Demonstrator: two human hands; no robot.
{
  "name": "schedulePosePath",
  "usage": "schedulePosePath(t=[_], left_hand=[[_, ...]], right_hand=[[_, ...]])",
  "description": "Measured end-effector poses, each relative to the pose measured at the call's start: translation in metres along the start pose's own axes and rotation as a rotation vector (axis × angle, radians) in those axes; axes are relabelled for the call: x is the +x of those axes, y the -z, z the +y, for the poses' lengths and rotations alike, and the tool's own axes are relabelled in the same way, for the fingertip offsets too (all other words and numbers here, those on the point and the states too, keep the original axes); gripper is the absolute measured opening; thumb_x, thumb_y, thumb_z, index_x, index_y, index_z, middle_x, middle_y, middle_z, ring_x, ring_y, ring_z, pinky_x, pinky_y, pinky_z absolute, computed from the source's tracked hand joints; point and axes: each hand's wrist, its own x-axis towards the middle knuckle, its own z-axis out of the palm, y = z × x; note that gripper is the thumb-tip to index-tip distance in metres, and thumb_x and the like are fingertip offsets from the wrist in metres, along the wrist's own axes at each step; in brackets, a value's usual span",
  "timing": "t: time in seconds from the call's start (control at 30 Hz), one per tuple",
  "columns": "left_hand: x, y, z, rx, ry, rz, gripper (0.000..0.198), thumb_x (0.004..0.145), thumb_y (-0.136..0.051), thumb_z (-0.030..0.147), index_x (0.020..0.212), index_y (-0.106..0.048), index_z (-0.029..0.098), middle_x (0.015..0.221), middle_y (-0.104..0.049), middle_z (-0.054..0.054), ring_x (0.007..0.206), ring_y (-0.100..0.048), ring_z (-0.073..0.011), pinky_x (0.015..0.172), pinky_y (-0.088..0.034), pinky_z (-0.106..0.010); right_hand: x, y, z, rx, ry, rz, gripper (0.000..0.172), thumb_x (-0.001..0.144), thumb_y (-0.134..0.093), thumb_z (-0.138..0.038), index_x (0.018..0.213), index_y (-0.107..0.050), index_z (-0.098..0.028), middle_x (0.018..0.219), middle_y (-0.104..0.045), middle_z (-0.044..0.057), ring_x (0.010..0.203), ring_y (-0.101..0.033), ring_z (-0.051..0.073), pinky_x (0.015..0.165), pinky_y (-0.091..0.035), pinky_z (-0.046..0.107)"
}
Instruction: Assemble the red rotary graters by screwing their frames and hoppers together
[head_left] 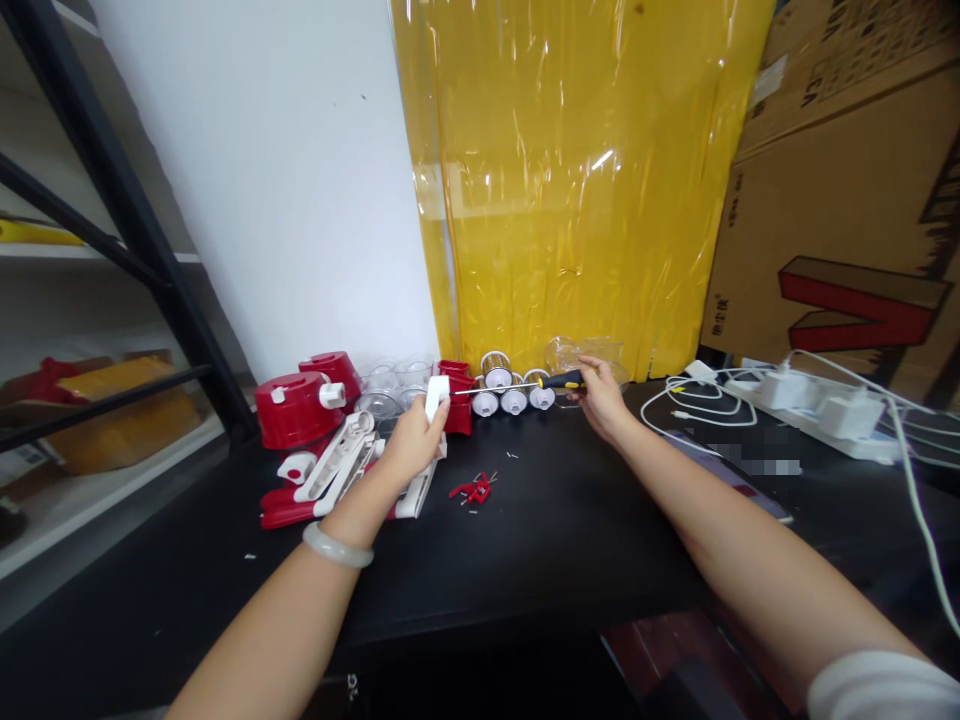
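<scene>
Head view: black flat worktop, backed by smooth white panel and glossy yellow plastic sheet; brown printed cardboard carton stands right. Left hand, fingers closed around small white plastic part, above worktop; right hand grips black-and-yellow screwdriver, steel shaft directed at the part, contact hard to confirm

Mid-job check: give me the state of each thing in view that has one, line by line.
Left hand: closed on the white part
Right hand: gripping the screwdriver by its handle
White part: held up off the table
Screwdriver: roughly level, tip at the white part
Small red parts: loose, clustered
Metallic cylinders: stacked, one atop three
Red-and-white handles: piled, overlapping
White adapters: on the power strip
</scene>
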Motion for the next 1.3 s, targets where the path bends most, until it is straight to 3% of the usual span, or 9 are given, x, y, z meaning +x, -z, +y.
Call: schedulePosePath(t=[0.2, 0.33, 0.43, 0.57, 0.67, 0.87, 1.13, 1.3], left_hand=[[0.0006, -0.0009, -0.0022, 0.009, -0.012, 0.001, 0.037, 0.097, -0.041, 0.060, 0.094, -0.044, 0.023, 0.061, -0.061, 0.001, 0.050, -0.065, -0.0221, 0.056, -0.049, -0.032], [0.0008, -0.0009, -0.0027, -0.009, 0.008, -0.002, 0.038, 0.096, -0.043, 0.061, 0.094, -0.044, 0.023, 0.061, -0.061, 0.001, 0.048, -0.064, -0.0211, 0.053, -0.047, -0.031], [0.0007, -0.0003, -0.0022, 0.023, -0.003, 0.000, 0.036, 0.097, -0.041, 0.059, 0.093, -0.043, 0.023, 0.061, -0.060, 0.002, 0.048, -0.064, -0.0202, 0.055, -0.047, -0.030], [0.0008, -0.0001, -0.0030, 0.032, -0.016, 0.006, 0.036, 0.097, -0.041, 0.058, 0.093, -0.044, 0.023, 0.060, -0.060, 0.002, 0.049, -0.064, -0.0205, 0.055, -0.046, -0.030], [0.0012, -0.0002, -0.0040, 0.014, -0.005, 0.008, 0.037, 0.097, -0.041, 0.059, 0.095, -0.045, 0.023, 0.059, -0.060, 0.002, 0.049, -0.064, -0.0214, 0.054, -0.046, -0.031], [0.0011, 0.0013, -0.0019, 0.004, -0.015, 0.022, 0.040, 0.098, -0.039, 0.061, 0.098, -0.046, 0.022, 0.059, -0.060, 0.002, 0.051, -0.066, -0.0231, 0.059, -0.048, -0.034], [0.0007, 0.0008, -0.0021, 0.035, -0.021, 0.021, 0.039, 0.098, -0.039, 0.059, 0.101, -0.048, 0.021, 0.060, -0.062, 0.000, 0.052, -0.066, -0.0234, 0.059, -0.049, -0.033], [0.0013, -0.0015, -0.0047, -0.010, 0.004, -0.005, 0.037, 0.098, -0.040, 0.058, 0.099, -0.045, 0.022, 0.062, -0.061, 0.001, 0.047, -0.064, -0.0213, 0.053, -0.048, -0.031]], right_hand=[[0.0018, 0.0042, 0.0015, -0.017, 0.041, -0.038, 0.033, 0.072, -0.066, -0.051, 0.089, -0.056, -0.025, 0.078, -0.055, -0.003, 0.055, -0.052, 0.010, 0.046, -0.041, 0.023], [0.0016, 0.0065, 0.0027, -0.111, 0.062, -0.039, 0.054, 0.076, -0.057, -0.078, 0.080, -0.058, -0.024, 0.066, -0.056, -0.001, 0.047, -0.049, 0.012, 0.044, -0.041, 0.027], [0.0004, 0.0074, 0.0025, -0.205, 0.061, -0.034, 0.064, 0.075, -0.051, -0.087, 0.078, -0.060, -0.024, 0.051, -0.050, -0.002, 0.041, -0.044, 0.014, 0.042, -0.038, 0.030], [0.0008, 0.0076, 0.0028, -0.229, 0.059, -0.047, 0.055, 0.073, -0.063, -0.079, 0.076, -0.058, -0.024, 0.044, -0.042, -0.007, 0.037, -0.038, 0.012, 0.041, -0.039, 0.029], [0.0014, 0.0062, 0.0030, -0.173, 0.043, -0.066, 0.048, 0.073, -0.069, -0.069, 0.079, -0.057, -0.024, 0.050, -0.045, -0.008, 0.037, -0.037, 0.009, 0.040, -0.040, 0.026], [-0.0013, 0.0018, 0.0011, -0.031, -0.007, -0.061, 0.046, 0.067, -0.077, -0.057, 0.092, -0.052, -0.026, 0.067, -0.054, -0.009, 0.045, -0.046, 0.009, 0.044, -0.043, 0.024], [-0.0026, 0.0009, -0.0027, 0.020, -0.031, -0.089, 0.037, 0.068, -0.073, -0.042, 0.094, -0.051, -0.027, 0.071, -0.054, -0.006, 0.054, -0.052, 0.012, 0.050, -0.042, 0.024], [-0.0019, 0.0021, -0.0053, 0.001, -0.025, -0.066, 0.033, 0.069, -0.071, -0.047, 0.088, -0.053, -0.025, 0.072, -0.059, -0.004, 0.054, -0.056, 0.013, 0.051, -0.047, 0.027]])
